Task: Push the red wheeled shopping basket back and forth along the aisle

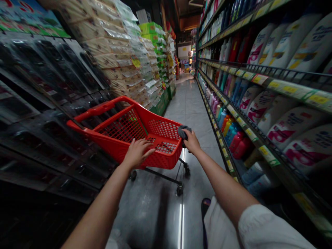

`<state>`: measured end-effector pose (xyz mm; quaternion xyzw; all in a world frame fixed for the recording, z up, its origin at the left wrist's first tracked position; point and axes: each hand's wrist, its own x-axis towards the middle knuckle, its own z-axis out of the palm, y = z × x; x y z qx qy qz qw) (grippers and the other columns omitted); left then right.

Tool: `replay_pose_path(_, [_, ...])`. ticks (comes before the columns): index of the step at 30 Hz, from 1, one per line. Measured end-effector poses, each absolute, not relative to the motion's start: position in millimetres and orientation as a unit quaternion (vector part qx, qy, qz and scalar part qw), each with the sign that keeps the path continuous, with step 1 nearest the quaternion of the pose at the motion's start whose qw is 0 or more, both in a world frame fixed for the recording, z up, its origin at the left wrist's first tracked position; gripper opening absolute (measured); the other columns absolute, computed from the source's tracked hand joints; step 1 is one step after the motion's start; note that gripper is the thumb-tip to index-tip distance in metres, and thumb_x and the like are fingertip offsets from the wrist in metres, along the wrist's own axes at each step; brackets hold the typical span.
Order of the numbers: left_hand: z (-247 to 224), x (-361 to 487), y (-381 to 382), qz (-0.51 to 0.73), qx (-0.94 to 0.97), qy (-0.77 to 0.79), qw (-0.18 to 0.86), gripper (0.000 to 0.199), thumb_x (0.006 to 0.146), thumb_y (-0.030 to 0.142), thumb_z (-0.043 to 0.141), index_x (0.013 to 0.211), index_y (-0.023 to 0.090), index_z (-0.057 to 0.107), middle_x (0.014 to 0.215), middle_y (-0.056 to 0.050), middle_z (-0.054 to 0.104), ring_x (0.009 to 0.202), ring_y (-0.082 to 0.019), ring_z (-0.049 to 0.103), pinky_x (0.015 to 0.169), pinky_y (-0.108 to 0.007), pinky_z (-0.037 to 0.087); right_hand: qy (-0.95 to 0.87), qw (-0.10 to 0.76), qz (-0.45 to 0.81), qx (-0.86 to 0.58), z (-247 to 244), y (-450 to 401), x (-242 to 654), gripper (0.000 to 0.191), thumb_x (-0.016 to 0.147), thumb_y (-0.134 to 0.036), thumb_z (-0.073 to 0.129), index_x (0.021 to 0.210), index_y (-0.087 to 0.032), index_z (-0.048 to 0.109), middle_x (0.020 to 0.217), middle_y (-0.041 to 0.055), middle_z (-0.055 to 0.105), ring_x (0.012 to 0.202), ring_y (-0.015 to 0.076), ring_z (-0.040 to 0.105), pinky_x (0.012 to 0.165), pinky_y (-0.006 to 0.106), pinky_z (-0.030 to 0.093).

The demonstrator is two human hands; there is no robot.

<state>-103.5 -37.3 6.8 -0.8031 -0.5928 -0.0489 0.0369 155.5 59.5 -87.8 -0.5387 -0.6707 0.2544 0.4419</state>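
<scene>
A red plastic shopping cart (166, 159) stands at an angle in the aisle, its handle toward the left. No goods show in its basket. My right hand (192, 141) is closed around a dark grey cloth (184, 132), which lies against the basket's right front corner. Over the near side rim of the basket is my left hand (138, 152), palm down with its fingers spread and nothing held. Whether its underside touches the rim cannot be made out.
Shelves (285, 84) of shampoo bottles run along the right. On the left are a rack of dark packaged items (46, 65) and stacked tissue packs (103, 45). A tiled floor (181, 100) leads ahead; my foot (206, 207) shows below.
</scene>
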Motion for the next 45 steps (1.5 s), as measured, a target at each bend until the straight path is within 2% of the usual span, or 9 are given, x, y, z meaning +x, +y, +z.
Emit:
replay_pose_path(5, [-2.5, -136.0, -24.2, 0.019, -0.801, -0.597, 0.034, 0.044, 0.089, 0.061, 0.045, 0.094, 0.025, 0.069, 0.105, -0.007, 0.070, 0.101, -0.025, 0.058, 0.098, -0.042, 0.034, -0.724, 0.385, 0.256, -0.512, -82.6, 17.6, 144.3, 0.052, 0.073, -0.010, 0.056, 0.123, -0.021, 0.062, 0.114, 0.0089, 0.060, 0.111, 0.0245, 0.055, 0.100, 0.037, 0.044])
replay_pose_path(8, [-8.5, -135.5, -22.0, 0.011, -0.798, -0.601, 0.046, 0.043, 0.090, 0.061, 0.045, 0.089, 0.025, 0.067, 0.100, -0.006, 0.071, 0.095, -0.023, 0.057, 0.087, -0.037, 0.035, -0.775, 0.355, 0.279, -0.442, -81.2, -8.8, 140.4, 0.053, 0.071, -0.009, 0.057, 0.120, -0.025, 0.063, 0.115, 0.0053, 0.062, 0.108, 0.0229, 0.056, 0.098, 0.035, 0.045])
replay_pose_path(15, [-7.1, -121.2, -31.6, 0.008, -0.793, -0.608, 0.038, 0.040, 0.091, 0.058, 0.046, 0.093, 0.025, 0.068, 0.104, -0.005, 0.071, 0.097, -0.024, 0.057, 0.085, -0.037, 0.033, -0.700, 0.392, 0.245, -0.544, -71.4, 17.7, 150.1, 0.053, 0.070, -0.002, 0.051, 0.113, -0.028, 0.067, 0.112, 0.0054, 0.063, 0.103, 0.0234, 0.059, 0.092, 0.037, 0.047])
replay_pose_path(23, [-9.4, -92.5, -28.2, -0.003, -0.759, -0.648, 0.065, 0.044, 0.094, 0.056, 0.040, 0.096, 0.024, 0.069, 0.101, -0.008, 0.071, 0.099, -0.025, 0.056, 0.085, -0.039, 0.032, -0.760, 0.323, 0.260, -0.501, -67.7, -30.0, 145.3, 0.051, 0.072, -0.011, 0.058, 0.119, -0.028, 0.065, 0.115, 0.0046, 0.064, 0.105, 0.0219, 0.060, 0.093, 0.033, 0.047])
replay_pose_path(28, [-9.3, -73.6, -22.6, -0.007, -0.743, -0.665, 0.068, 0.048, 0.096, 0.056, 0.035, 0.097, 0.022, 0.069, 0.106, -0.008, 0.070, 0.101, -0.027, 0.056, 0.086, -0.041, 0.032, -0.700, 0.349, 0.251, -0.569, -67.8, -18.8, 148.0, 0.056, 0.073, -0.006, 0.053, 0.123, -0.027, 0.063, 0.116, 0.0053, 0.062, 0.107, 0.0209, 0.059, 0.094, 0.032, 0.046])
replay_pose_path(33, [-7.0, -56.4, -23.9, -0.013, -0.729, -0.681, 0.072, 0.048, 0.096, 0.055, 0.034, 0.100, 0.021, 0.068, 0.109, -0.010, 0.069, 0.106, -0.028, 0.055, 0.090, -0.043, 0.033, -0.694, 0.384, 0.237, -0.560, -76.0, -21.2, 138.8, 0.055, 0.073, -0.012, 0.056, 0.126, -0.029, 0.060, 0.121, 0.0066, 0.059, 0.108, 0.0225, 0.060, 0.094, 0.033, 0.047])
replay_pose_path(38, [-0.2, -42.7, -31.0, 0.009, -0.724, -0.685, 0.080, 0.048, 0.099, 0.050, 0.029, 0.104, 0.020, 0.066, 0.111, -0.010, 0.068, 0.107, -0.028, 0.056, 0.090, -0.043, 0.035, -0.581, 0.433, 0.290, -0.625, -97.9, 9.3, 157.4, 0.051, 0.072, -0.012, 0.053, 0.121, -0.026, 0.060, 0.110, 0.0044, 0.065, 0.103, 0.0212, 0.062, 0.092, 0.034, 0.049])
replay_pose_path(42, [17.0, -50.6, -32.0, 0.074, -0.760, -0.644, 0.059, 0.049, 0.100, 0.048, 0.026, 0.109, 0.019, 0.064, 0.111, -0.012, 0.069, 0.106, -0.027, 0.060, 0.085, -0.038, 0.040, -0.507, 0.473, 0.370, -0.618, -120.2, 32.0, 156.1, 0.049, 0.064, -0.008, 0.051, 0.110, -0.021, 0.061, 0.101, 0.0023, 0.067, 0.095, 0.0187, 0.064, 0.087, 0.031, 0.051])
replay_pose_path(45, [27.6, -72.0, -26.0, 0.089, -0.766, -0.634, 0.056, 0.052, 0.098, 0.053, 0.028, 0.109, 0.022, 0.067, 0.112, -0.011, 0.069, 0.104, -0.026, 0.063, 0.082, -0.034, 0.042, -0.495, 0.521, 0.387, -0.578, -125.5, 32.9, 145.7, 0.056, 0.058, -0.008, 0.051, 0.112, -0.021, 0.060, 0.103, 0.0016, 0.066, 0.096, 0.0178, 0.064, 0.089, 0.030, 0.051])
